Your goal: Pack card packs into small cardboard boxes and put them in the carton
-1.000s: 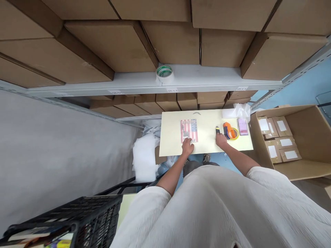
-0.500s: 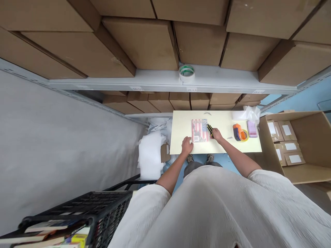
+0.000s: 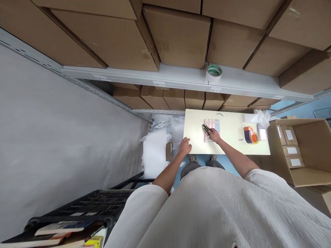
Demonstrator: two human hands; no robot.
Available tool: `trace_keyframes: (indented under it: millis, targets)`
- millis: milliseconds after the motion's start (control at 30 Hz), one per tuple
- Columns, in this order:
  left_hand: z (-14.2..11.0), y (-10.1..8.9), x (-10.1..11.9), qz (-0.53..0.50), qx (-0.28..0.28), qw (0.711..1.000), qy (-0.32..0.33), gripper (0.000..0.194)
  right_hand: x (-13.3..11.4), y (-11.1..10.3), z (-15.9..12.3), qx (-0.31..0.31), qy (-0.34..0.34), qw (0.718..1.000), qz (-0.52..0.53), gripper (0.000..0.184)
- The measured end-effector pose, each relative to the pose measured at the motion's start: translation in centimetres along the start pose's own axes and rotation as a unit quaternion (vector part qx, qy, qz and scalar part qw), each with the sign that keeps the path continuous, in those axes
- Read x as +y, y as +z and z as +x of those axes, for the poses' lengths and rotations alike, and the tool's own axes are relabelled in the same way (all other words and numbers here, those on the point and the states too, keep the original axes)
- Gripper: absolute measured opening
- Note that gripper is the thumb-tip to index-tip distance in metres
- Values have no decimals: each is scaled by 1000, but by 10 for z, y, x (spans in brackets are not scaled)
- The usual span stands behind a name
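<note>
Right hand [image 3: 214, 135]: clamped on black-and-yellow utility knife [image 3: 207, 129], gripped at the handle.
Left hand [image 3: 185, 146]: open, holding nothing.
Flat flag-printed package [image 3: 216, 123]: appears light, thin; take by edges.

Nothing readable here! The shelf-edge labels [image 3: 159, 84] at twelve o'clock are a blur, and the box labels [image 3: 292, 150] at three show nothing legible.

We count, in this one view:
- one bare left hand [image 3: 185, 146]
- one bare right hand [image 3: 214, 135]
- one slim black-and-yellow utility knife [image 3: 207, 129]
- one flat rectangular card printed with a red-and-white striped flag [image 3: 211, 123]
- one orange plastic tape dispenser [image 3: 249, 134]
- one white tape roll with a green stripe [image 3: 214, 73]
- four flat brown cardboard parcels with white labels [image 3: 292, 150]
- one open brown cardboard box [image 3: 307, 144]
- one black plastic crate [image 3: 77, 206]
</note>
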State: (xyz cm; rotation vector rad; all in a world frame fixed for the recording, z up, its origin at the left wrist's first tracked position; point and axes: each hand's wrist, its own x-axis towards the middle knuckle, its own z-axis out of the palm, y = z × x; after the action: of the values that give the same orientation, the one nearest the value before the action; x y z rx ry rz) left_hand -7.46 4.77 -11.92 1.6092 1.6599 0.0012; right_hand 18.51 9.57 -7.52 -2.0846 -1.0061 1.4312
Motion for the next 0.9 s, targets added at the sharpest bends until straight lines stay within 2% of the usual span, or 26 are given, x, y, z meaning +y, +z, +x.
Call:
trace_keyframes:
  millis: [133,300,500,733,900]
  targets:
    - [-4,-2,-7,26,-25,999,32,57,-9,10,8,64,6,997,-45,19]
    - [-7,-4,-11,53,-52,996,48,57,-23,14,22,65,25,997,-44,17]
    - [-10,-1,-15,81,-34,993,77,51,-8,11,16,22,24,997,-68,14]
    - [-8,-1,-13,110,-19,990,83,51,20,-2,-20,-66,4,988,-139,13]
    - [-6,2,-12,132,-10,987,88,52,35,-11,-41,-98,-3,978,-186,10]
